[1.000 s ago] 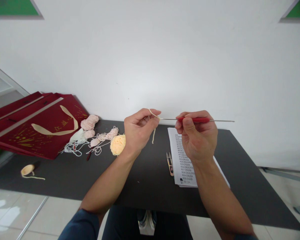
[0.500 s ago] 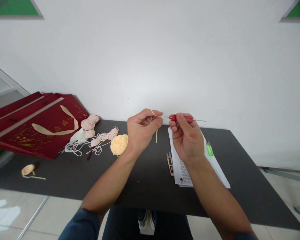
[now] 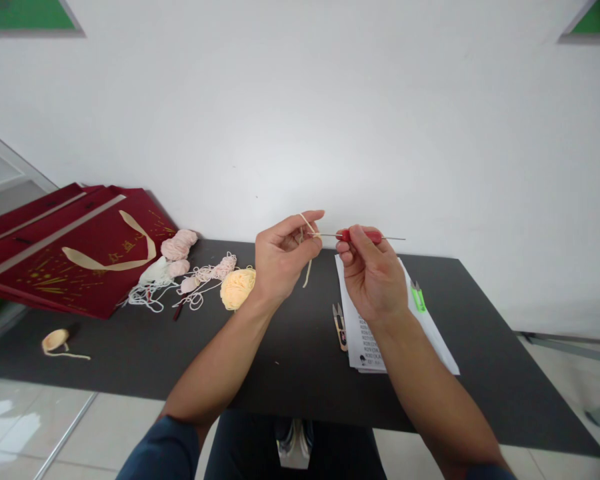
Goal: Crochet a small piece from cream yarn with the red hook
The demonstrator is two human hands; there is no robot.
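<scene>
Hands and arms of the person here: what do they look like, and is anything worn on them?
The left hand and right hand are bare: no gloves, rings or watch show. The forearms are bare. A dark blue left sleeve is pushed up near the elbow; a sliver of the right sleeve shows at the bottom edge.

We are pinching cream yarn [image 3: 307, 267] in our left hand [image 3: 280, 260] while our right hand [image 3: 373, 277] is gripping a red-handled crochet hook [image 3: 361, 235].

Two hands [image 3: 280, 260] [image 3: 373, 277]; one crochet hook [image 3: 364, 235]; one yarn strand [image 3: 307, 272]; two snips [image 3: 340, 327] [image 3: 419, 297].
</scene>
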